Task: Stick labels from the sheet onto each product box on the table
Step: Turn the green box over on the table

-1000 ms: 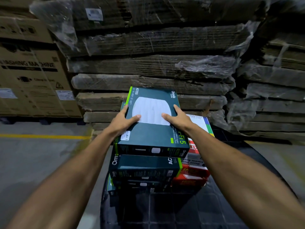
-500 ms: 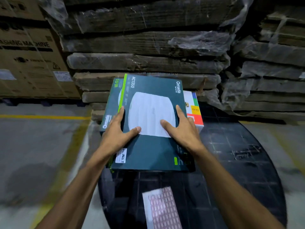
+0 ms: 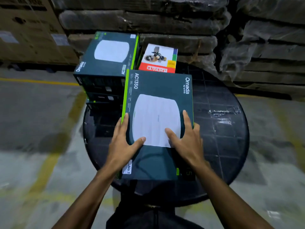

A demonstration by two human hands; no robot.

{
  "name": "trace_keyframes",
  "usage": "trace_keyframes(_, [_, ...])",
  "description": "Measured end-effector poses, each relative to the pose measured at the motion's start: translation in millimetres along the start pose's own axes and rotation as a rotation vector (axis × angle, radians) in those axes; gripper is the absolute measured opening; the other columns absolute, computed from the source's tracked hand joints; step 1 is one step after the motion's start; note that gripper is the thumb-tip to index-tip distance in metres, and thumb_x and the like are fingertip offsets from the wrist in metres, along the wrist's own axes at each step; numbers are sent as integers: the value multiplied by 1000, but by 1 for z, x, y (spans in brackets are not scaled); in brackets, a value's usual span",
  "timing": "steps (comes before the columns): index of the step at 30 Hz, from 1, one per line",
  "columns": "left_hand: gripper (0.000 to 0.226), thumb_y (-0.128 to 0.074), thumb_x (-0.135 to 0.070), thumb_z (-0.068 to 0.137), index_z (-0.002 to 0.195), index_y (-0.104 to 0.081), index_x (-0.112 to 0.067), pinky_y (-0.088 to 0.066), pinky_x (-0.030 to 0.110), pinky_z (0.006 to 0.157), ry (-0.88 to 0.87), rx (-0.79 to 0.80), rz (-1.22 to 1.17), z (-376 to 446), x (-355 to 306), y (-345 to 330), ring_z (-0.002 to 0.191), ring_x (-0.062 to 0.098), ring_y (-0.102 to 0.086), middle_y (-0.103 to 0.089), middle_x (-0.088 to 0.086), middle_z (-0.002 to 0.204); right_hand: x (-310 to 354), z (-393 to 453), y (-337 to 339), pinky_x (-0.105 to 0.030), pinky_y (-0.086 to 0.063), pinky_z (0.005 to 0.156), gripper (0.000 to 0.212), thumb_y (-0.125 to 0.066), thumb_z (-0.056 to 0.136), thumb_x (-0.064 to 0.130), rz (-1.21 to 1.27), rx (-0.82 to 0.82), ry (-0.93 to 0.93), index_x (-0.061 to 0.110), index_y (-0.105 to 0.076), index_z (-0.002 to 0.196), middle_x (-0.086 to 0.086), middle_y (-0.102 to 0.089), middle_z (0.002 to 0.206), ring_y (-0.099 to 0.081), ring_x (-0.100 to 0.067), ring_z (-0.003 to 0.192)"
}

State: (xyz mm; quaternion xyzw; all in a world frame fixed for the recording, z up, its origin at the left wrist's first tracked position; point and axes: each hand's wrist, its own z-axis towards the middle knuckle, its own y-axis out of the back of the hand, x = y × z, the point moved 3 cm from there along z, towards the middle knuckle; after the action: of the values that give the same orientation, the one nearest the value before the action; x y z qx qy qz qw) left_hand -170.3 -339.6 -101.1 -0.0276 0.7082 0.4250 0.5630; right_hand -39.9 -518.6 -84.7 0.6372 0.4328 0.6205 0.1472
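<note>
A dark teal Omada box (image 3: pixel 158 86) with a white disc picture lies flat over the round black table (image 3: pixel 222 123). My left hand (image 3: pixel 122 144) grips its left edge, thumb on the top face. At the right edge, my right hand (image 3: pixel 186 141) holds it the same way, outer fingers curled over the side. At the table's back left stands a stack of matching teal boxes (image 3: pixel 107 55). A red and white box (image 3: pixel 158 58) lies behind the held box. No label sheet shows in this view.
Plastic-wrapped stacks of flattened cardboard (image 3: pixel 148 22) rise right behind the table. Large brown cartons (image 3: pixel 28 30) stand at the back left. Grey concrete floor with a yellow line (image 3: pixel 38 81) surrounds the table.
The held box came off the teal stack, toward me and to the right, over the table's middle. The pink label sheet seen half a second ago is now out of sight.
</note>
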Motion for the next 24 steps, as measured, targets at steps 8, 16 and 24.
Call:
trace_keyframes(8, [96,-75,-36,83,155,-11,-31,-24,31,116,132,153,1,-45,6,-86,145,13,-22,-19,-3,160,-93,-19,14,-47,-37,101,84,-56,86,63,-76,106,-106,46,-6,152,-17,-29,146,-44,-46,125])
trace_keyframes(16, [92,-72,-36,85,156,-14,-25,-29,41,115,214,272,-1,-25,27,-130,143,21,-28,-24,2,158,-132,3,-5,-49,-35,104,85,-55,88,61,-88,157,-209,41,-6,154,-21,-26,148,-42,-47,128])
trace_keyframes(24, [89,-67,-30,90,156,-7,-19,-22,38,116,227,388,93,16,56,-144,146,27,-19,-12,10,160,-139,41,-37,-47,-37,103,85,-59,89,51,-75,227,-239,37,-6,154,-19,-26,146,-42,-44,128])
